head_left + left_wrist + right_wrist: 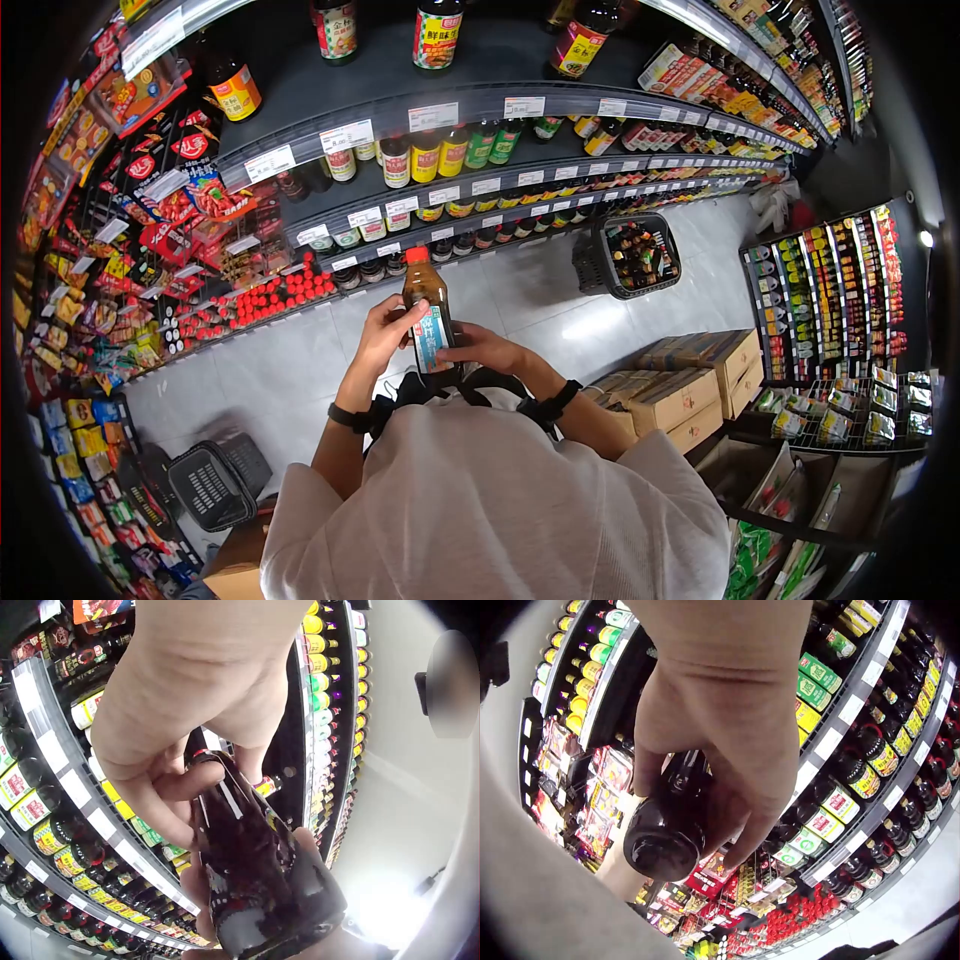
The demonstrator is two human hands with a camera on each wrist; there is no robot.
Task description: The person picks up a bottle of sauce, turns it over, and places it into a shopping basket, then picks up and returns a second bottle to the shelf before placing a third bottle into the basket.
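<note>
Right now the brown sauce bottle [428, 315] is off the sauce shelf [470, 105] and up in front of my chest, out in the aisle facing that shelf. It stands nearly upright, with its red cap [417, 255] toward the shelf's lower rows. My left hand [385, 335] wraps the upper body just below the neck, thumb across the glass. My right hand [480, 350] is curled round the lower end, and in the right wrist view the dark round base shows between its fingers [757, 817]. Both hands are grasping it, neither is slack, and the bottle touches nothing else.

As far as I can judge, the picking-up is done. The bottle is clear of the shelf and its blue and white label is turned up toward my face, so I seem to be midway through looking it over. It rests neither on the shelf nor in a basket.

One dark basket [590, 265], already holding bottles, sits on the floor at the foot of the shelf, further along it and well apart from my hands. A second basket [215, 485] lies on the floor nearer me, away from the shelf. Cardboard boxes [700, 370] are stacked across the aisle from the shelf. I cannot tell which gap in the shelf's rows this bottle belongs to, because the rows look full where I can see them.
</note>
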